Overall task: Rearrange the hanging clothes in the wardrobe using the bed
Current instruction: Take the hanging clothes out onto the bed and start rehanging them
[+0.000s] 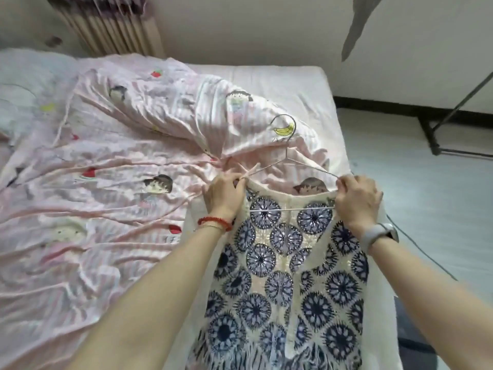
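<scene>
The bed (306, 84) carries a rumpled pink quilt (120, 182) with cartoon prints across most of its top. Along the bed's right edge lies a cream top (282, 276) patterned with dark blue circles, its neckline toward the quilt. A thin wire hanger (286, 161) sits in the neckline, its hook resting on the quilt and its crossbar over the fabric. The left hand (224, 196), reaching from below, pinches the top's left shoulder at the hanger's arm. The right hand (357, 201) pinches the right shoulder at the hanger's other end. A red bracelet (216, 222) circles the left wrist, a watch (381, 233) the right.
</scene>
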{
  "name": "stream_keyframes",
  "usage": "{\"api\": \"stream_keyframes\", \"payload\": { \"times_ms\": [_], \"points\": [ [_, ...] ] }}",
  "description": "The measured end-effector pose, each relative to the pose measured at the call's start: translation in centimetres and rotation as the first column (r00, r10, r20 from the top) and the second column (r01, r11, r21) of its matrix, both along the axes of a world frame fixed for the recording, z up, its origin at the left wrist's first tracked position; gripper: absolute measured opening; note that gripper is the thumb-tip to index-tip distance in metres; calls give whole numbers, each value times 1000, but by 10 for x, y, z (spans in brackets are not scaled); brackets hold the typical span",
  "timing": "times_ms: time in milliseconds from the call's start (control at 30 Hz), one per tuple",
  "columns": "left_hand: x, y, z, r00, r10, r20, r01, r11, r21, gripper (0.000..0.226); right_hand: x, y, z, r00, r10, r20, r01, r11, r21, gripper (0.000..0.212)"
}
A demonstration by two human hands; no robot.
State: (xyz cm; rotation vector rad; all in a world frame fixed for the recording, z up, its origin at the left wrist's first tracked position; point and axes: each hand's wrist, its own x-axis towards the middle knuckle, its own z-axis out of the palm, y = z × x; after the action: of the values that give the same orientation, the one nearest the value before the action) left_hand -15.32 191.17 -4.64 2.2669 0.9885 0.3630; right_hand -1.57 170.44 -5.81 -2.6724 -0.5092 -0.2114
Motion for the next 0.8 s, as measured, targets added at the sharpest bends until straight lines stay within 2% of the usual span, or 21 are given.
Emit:
{"api": "stream_keyframes", "payload": {
  "times_ms": [67,100,167,267,367,467,567,733,800],
  "points": [
    [52,10,-29,999,47,20,-49,995,83,28,46,18,-27,998,-57,-25,58,998,36,26],
    [70,13,-48,999,38,-16,-36,993,109,32,63,26,-44,997,-53,-61,54,998,27,28],
    [91,12,-98,979,-42,-199,66,991,119,46,81,39,-88,978,32,-207,-38,999,-26,35],
    [84,-6,-177,843,-222,-490,257,966,4,66,74,45,-155,863,125,-490,-208,971,-118,54],
    [68,-23,-225,701,-386,-600,346,919,-187,68,58,43,-198,769,119,-629,-326,919,-224,59],
    [70,-17,-232,741,-430,-516,367,903,-225,59,54,47,-206,803,52,-594,-257,929,-267,59],
    [67,-4,-214,794,-383,-472,378,919,-111,52,43,61,-193,854,29,-519,-203,938,-280,59],
    [9,33,-151,853,-225,-471,348,918,191,48,-6,107,-138,831,343,-438,-442,885,-145,52],
    [-35,57,-117,882,-105,-459,255,926,280,50,-37,136,-105,794,476,-378,-540,837,-82,46]
  ]
}}
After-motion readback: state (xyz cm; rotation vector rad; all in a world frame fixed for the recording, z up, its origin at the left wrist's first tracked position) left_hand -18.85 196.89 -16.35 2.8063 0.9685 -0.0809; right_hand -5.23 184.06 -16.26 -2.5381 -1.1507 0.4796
